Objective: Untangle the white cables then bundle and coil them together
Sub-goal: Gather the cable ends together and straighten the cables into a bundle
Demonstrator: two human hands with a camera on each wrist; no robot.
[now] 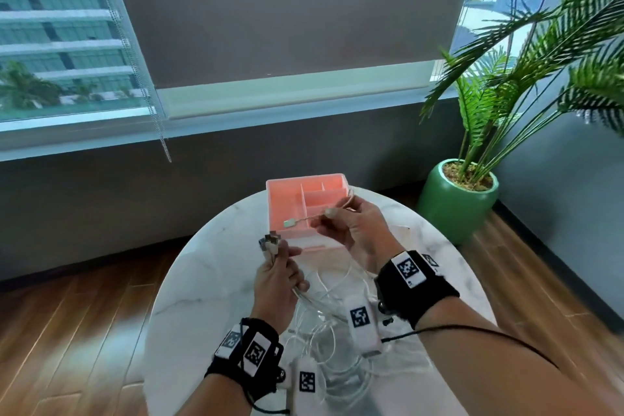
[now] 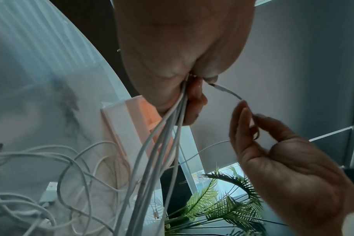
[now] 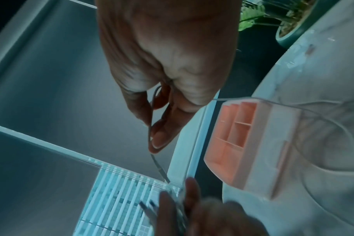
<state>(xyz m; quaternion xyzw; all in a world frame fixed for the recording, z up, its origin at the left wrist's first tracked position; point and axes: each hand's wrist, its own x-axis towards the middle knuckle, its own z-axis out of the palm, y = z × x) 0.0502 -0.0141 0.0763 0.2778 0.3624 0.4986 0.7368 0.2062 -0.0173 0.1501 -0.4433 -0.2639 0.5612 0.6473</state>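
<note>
My left hand (image 1: 283, 256) grips a bundle of white cable ends, their metal plugs (image 1: 270, 241) sticking up above the fist. From the fist the bundled cables (image 2: 164, 137) run down to a loose tangle of white cables (image 1: 332, 371) on the round marble table (image 1: 209, 267). My right hand (image 1: 325, 218), raised over the pink box, pinches a single white cable (image 1: 307, 218) between thumb and fingers. Its plug end (image 1: 290, 222) points left toward the bundle. In the right wrist view this cable (image 3: 154, 159) leaves my right-hand fingertips (image 3: 159, 140) and reaches toward the left hand (image 3: 192, 207).
A pink compartment box (image 1: 305, 199) stands at the table's far side, just beyond both hands. A palm in a green pot (image 1: 459, 203) stands on the floor at the right. Behind the table are a grey wall and window. Wooden floor surrounds the table.
</note>
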